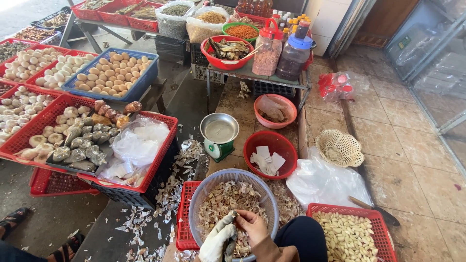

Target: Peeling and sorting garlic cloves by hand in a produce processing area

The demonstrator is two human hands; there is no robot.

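Observation:
My left hand (pixel 217 238), in a white glove, is closed around a small dark tool, apparently a knife, over a round grey-blue basket (pixel 270 200) full of garlic skins and cloves. My bare right hand (pixel 252 225) meets it from the right, its fingertips pinching a garlic piece (pixel 235 216) against the glove. Both hands hover just above the near part of the basket. To the right, a red tray (pixel 371 212) holds peeled garlic cloves (pixel 345 235).
Close by are a white plastic bag (pixel 322 182), a knife on the tiles (pixel 374 209), a red bowl with paper scraps (pixel 287 148), a small scale (pixel 219 136) and a cream basket (pixel 340 148). Red and blue crates of eggs (pixel 114 73) fill the left. Another person's sandalled feet (pixel 14 219) are at bottom left.

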